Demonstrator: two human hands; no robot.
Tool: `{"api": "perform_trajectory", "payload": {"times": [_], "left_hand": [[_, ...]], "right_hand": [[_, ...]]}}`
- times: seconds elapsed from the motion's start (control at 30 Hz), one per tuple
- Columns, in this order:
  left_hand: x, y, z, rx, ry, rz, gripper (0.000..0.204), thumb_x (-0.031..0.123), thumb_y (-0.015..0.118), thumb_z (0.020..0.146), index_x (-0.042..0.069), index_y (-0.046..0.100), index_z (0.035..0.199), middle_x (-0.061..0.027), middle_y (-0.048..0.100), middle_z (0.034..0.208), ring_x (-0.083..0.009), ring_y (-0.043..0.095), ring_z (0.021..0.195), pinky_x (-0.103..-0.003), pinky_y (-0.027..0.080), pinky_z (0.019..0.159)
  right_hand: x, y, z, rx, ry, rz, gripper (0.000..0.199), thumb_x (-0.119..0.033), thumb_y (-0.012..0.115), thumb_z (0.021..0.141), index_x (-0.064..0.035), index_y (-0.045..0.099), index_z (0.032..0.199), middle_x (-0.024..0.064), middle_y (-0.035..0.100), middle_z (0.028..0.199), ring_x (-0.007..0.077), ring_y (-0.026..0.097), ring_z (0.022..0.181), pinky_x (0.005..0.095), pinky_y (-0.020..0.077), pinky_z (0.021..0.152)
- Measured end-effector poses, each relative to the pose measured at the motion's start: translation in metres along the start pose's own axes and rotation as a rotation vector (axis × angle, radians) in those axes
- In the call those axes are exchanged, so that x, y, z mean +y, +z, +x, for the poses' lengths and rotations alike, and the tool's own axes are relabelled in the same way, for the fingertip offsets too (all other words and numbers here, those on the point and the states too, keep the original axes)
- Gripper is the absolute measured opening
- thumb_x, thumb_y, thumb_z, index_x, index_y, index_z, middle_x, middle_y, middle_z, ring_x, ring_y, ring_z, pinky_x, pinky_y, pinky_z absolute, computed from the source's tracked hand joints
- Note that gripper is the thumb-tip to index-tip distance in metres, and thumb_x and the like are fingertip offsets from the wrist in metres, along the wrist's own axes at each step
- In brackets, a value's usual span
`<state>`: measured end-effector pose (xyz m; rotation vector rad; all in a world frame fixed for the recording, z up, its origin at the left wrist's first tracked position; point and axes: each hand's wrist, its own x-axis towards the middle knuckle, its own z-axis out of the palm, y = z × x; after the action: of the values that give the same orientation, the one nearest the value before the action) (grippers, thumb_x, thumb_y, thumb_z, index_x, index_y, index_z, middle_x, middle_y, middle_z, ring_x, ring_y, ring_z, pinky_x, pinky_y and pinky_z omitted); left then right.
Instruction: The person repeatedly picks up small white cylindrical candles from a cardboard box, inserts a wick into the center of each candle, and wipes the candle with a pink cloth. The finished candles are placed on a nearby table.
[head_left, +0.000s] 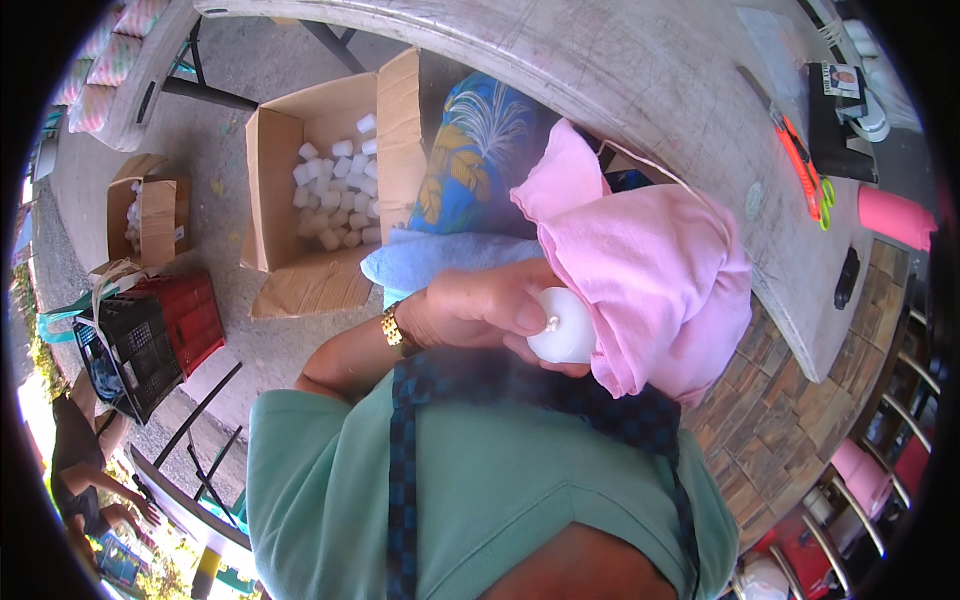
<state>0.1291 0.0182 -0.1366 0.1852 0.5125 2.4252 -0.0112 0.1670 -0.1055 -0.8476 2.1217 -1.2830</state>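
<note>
My left hand (475, 308), with a gold watch at the wrist, is closed on a white candle (566, 335). The thumb presses near the small wick nub on its round face. Against the candle's right side lies a bunched pink cloth (655, 275). My right hand cannot be seen; the cloth covers the place where it would be, so its fingers are hidden. Just beyond my left hand are a light blue towel (445, 255) and a blue fabric with a leaf pattern (475, 150).
An open cardboard box (262, 190) holds many white candles (345, 180); a smaller box (160, 215) stands farther left. Black (125, 355) and red (188, 318) crates are nearby. On the grey table (590, 60) lie an orange cutter (795, 160) and green-handled scissors (827, 203). Another person (90, 480) is at lower left.
</note>
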Motion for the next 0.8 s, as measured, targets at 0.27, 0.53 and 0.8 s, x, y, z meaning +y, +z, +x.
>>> {"api": "perform_trajectory", "payload": {"times": [0.27, 0.53, 0.8], "left_hand": [[0.001, 0.002, -0.002, 0.054, -0.080, 0.057, 0.078, 0.037, 0.071, 0.070, -0.004, 0.042, 0.129, -0.0139, 0.054, 0.111, -0.0186, 0.054, 0.090, -0.028, 0.043, 0.071], [0.006, 0.009, -0.008, 0.105, 0.018, 0.087, 0.071, 0.044, 0.072, 0.074, -0.002, 0.047, 0.121, -0.0117, 0.058, 0.098, -0.0140, 0.056, 0.076, -0.024, 0.042, 0.060], [0.022, 0.020, 0.000, 0.019, 0.062, 0.132, 0.060, 0.054, 0.068, 0.079, -0.003, 0.059, 0.095, -0.0119, 0.063, 0.079, -0.0116, 0.054, 0.053, -0.023, 0.041, 0.046]], "right_hand": [[-0.004, 0.018, -0.004, -0.021, -0.011, -0.032, 0.030, -0.029, 0.063, 0.083, -0.0107, 0.063, 0.106, 0.0135, 0.063, 0.096, 0.0309, 0.063, 0.091, 0.0389, 0.0503, 0.072], [-0.005, 0.028, -0.007, -0.054, -0.007, -0.038, 0.030, -0.029, 0.063, 0.083, -0.0104, 0.063, 0.106, 0.0138, 0.064, 0.097, 0.0311, 0.063, 0.092, 0.0394, 0.0504, 0.072], [-0.006, 0.034, -0.014, -0.032, 0.011, -0.059, 0.029, -0.028, 0.063, 0.083, -0.0102, 0.063, 0.106, 0.0142, 0.064, 0.097, 0.0313, 0.063, 0.092, 0.0399, 0.0504, 0.073]]}}
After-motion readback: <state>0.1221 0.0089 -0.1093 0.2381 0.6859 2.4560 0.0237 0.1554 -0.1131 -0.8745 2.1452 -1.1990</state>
